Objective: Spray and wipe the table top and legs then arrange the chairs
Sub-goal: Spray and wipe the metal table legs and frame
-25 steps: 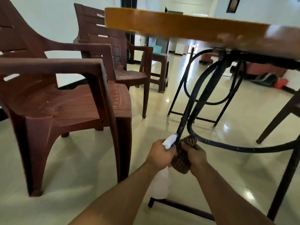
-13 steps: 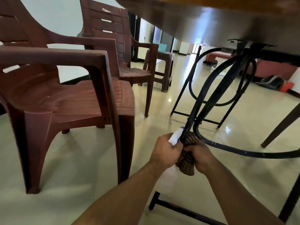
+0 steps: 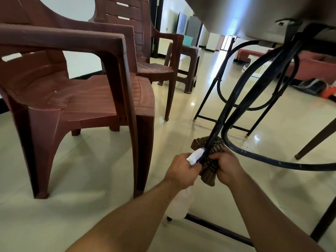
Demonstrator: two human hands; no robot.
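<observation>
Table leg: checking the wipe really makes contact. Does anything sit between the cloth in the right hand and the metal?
Nothing visible does. The right hand grips the striped cloth against the black table leg; the spray bottle in the left hand sits beside the leg, not between them.

Home living hall: tiled floor, plastic armchair, stool, pink sofa.

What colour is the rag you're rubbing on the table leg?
The rag is brown with darker stripes, seen best in the head view.
</observation>
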